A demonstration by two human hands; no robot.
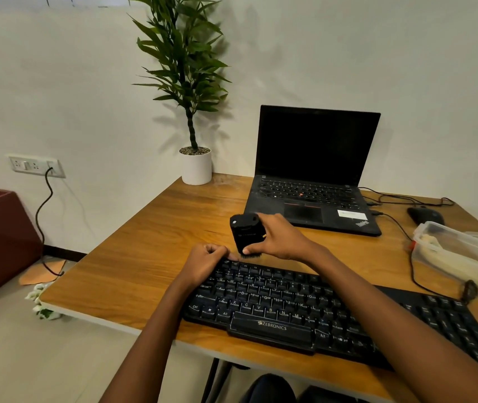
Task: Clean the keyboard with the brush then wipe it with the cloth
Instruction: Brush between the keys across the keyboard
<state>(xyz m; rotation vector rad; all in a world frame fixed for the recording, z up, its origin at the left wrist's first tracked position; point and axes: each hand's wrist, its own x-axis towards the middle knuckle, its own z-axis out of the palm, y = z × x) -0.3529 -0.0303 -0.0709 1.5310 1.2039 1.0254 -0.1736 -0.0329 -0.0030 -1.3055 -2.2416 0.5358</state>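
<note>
A white round plant pot (196, 168) stands at the far left corner of the wooden table (133, 257). The left hand (204, 264) has its fingers curled over the far-left corner of the black Zebronics keyboard (275, 303), which lies along the table's near edge. Just right of it, the right hand (278, 238) has its fingers closed around a black block-shaped brush (245, 232), upright, bristles down at the keyboard's far edge. Beyond sits an open black laptop (313, 181); a clear plastic container (458, 251) lies far right.

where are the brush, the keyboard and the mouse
brush (245, 232), head view, on its black handle body
keyboard (271, 327), head view, on the labelled spacebar
mouse (425, 215), head view, on its top shell
</note>
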